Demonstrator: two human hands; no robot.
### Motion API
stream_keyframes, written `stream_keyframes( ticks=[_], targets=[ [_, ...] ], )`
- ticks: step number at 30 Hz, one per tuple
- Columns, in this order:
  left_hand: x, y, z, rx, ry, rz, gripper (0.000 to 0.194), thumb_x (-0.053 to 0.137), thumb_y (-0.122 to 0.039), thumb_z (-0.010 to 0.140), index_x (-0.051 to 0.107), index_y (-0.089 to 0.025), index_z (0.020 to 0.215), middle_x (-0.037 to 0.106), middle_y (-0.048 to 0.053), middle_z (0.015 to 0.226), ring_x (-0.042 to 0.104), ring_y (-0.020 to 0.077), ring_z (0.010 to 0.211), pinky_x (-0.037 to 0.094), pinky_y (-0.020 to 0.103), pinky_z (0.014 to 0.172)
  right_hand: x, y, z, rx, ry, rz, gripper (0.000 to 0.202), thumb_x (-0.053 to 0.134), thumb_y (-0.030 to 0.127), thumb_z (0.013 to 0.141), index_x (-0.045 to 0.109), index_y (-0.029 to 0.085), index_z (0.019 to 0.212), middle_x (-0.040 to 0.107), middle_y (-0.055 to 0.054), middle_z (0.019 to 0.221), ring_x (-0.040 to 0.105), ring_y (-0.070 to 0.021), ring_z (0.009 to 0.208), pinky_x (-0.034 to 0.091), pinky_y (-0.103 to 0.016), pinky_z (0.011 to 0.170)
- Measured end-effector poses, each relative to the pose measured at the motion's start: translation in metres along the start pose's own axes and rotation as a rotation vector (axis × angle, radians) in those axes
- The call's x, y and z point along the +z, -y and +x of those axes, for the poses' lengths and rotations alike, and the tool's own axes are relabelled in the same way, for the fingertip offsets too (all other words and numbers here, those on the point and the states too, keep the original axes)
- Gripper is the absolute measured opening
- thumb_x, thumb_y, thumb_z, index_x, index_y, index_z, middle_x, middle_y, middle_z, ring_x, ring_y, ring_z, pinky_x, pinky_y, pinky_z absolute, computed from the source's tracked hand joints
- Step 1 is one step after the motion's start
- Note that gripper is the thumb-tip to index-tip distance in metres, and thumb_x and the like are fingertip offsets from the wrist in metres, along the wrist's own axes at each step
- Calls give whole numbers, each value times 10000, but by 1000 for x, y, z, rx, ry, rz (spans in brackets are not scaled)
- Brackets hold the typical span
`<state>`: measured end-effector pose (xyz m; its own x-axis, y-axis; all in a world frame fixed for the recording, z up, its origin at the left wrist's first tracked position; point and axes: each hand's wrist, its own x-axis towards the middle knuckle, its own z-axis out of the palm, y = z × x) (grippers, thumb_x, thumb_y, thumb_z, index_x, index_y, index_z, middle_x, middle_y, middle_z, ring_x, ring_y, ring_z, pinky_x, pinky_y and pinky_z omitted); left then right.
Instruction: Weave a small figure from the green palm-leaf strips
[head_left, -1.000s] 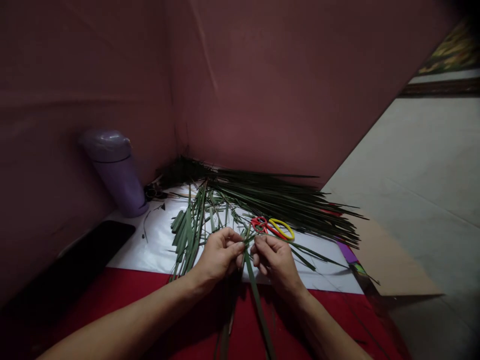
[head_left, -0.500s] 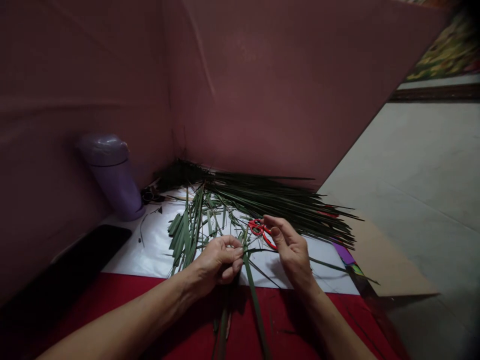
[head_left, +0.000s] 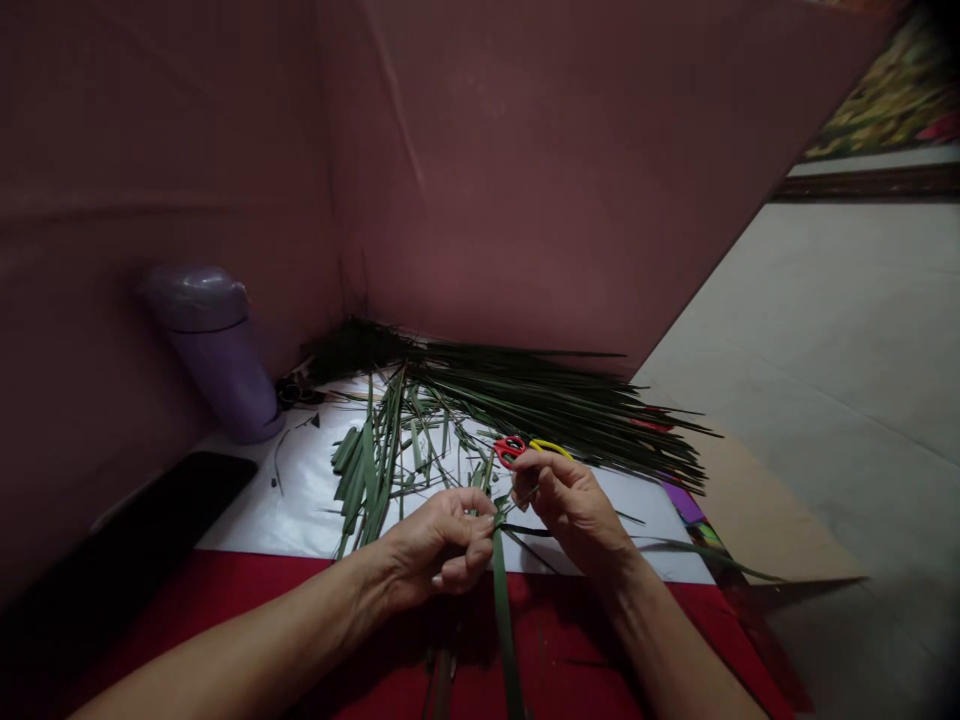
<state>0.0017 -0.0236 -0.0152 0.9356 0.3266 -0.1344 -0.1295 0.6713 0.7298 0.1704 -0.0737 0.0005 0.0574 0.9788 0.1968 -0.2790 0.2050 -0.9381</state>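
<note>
Two bare hands over a red cloth point(head_left: 262, 590), fingers above the front part of a white sheet point(head_left: 300, 490). Nearest: long green strip point(head_left: 506, 620), running from the left fingertips down over the cloth, between the forearms. Left hand point(head_left: 450, 535): narrow pinch, thumb and forefinger closed on a small crossing of strips point(head_left: 499, 515), other fingers curled under. Right hand point(head_left: 574, 500): just beside it, thumb and fingers drawn together on a thin strip point(head_left: 523, 503) that leads to the crossing; exact contact too small to tell. Trailing strip point(head_left: 705, 550) out to the right, past the sheet edge. Flat black object point(head_left: 165, 520) at left. Red handle point(head_left: 510, 449) and yellow handle point(head_left: 550, 449) just beyond the right fingers, partly hidden. Cut leaf pieces point(head_left: 360, 475) left of centre on the sheet, more scraps around. Cardboard point(head_left: 772, 510) at right. Behind: big bundle of dark leaves point(head_left: 540, 400) lying across; purple bottle point(head_left: 225, 380) at back left, against the pink wall point(head_left: 487, 200).
</note>
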Motion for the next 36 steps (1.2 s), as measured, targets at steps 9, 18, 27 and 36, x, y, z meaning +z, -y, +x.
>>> stream_keyframes(
  ticks=[9, 18, 27, 36],
  targets=[
    [2, 2, -1, -5, 23, -44, 206, 546, -106, 667, 416, -186, 805, 480, -59, 452, 256, 26, 274, 169, 134, 274, 0, 1, -4, 45, 58, 56, 250, 660, 374, 698, 652, 197, 875, 620, -42, 809, 522, -126, 666, 413, -255, 654],
    [6, 1, -1, -16, -13, -21, 181, 561, -140, 683, 421, -178, 791, 497, -53, 448, 289, 29, 256, 174, 133, 263, 3, 1, -3, 29, 60, 97, 228, 684, 368, 673, 640, 195, 815, 626, -22, 761, 524, -115, 641, 415, -235, 631],
    [6, 3, 0, 27, -50, 12, 202, 587, -197, 701, 417, -187, 809, 513, -53, 440, 298, 34, 248, 178, 132, 262, 1, -4, -1, 8, 16, 38, 241, 661, 383, 693, 639, 203, 852, 635, -34, 760, 528, -125, 620, 416, -256, 601],
    [2, 3, 3, 175, -153, 101, 186, 555, -241, 739, 404, -192, 836, 523, -55, 461, 288, 31, 259, 175, 137, 264, 4, -3, -1, -43, -123, -322, 145, 599, 277, 769, 586, 169, 672, 593, 9, 607, 460, -91, 543, 375, -217, 544]
  ],
)
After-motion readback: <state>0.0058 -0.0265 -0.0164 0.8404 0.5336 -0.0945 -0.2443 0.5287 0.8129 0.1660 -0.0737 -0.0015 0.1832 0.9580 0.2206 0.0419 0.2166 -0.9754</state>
